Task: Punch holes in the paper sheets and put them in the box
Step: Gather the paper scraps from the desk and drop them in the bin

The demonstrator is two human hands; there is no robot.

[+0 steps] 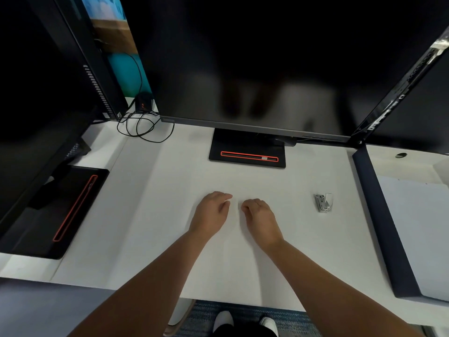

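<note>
Left hand (213,210) and right hand (258,214) resting loosely curled, grasping nothing, on the white desk (170,215), metal hole punch (323,202) lying right of them, long axis running near-to-far, dark box (379,215) sitting at far right holding paper sheets (420,234)

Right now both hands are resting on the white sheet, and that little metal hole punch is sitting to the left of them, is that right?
Not quite. In the head view both the left hand and the right hand do rest on the white sheet, but the metal hole punch sits to the right of them, untouched, not to the left.
</note>
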